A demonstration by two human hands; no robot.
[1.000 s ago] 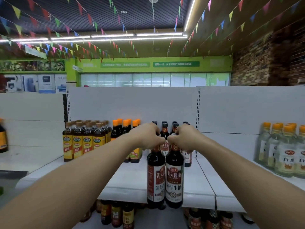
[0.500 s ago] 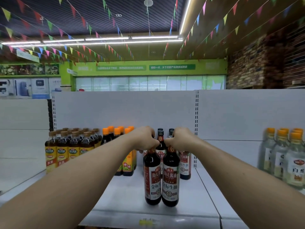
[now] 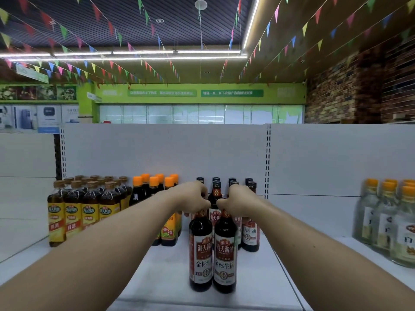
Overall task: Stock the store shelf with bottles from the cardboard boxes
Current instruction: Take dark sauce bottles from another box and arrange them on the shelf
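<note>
Partway through, seemingly. Clasping with left grip (image 3: 194, 198) and right grip (image 3: 235, 201) the necks of two dark red-labelled glass bottles (image 3: 223, 257), upright near the front of the white metal shelf (image 3: 157, 279); matching dark bottles (image 3: 251, 234) already stocked behind, bare space left.

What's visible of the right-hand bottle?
The right-hand bottle is dark, glass-like, with a red-and-white label in Chinese characters. It is upright at the front of the white shelf; whether its base rests there is unclear. The right hand grips its neck, hiding the cap. It sits against the twin bottle on its left.
</note>
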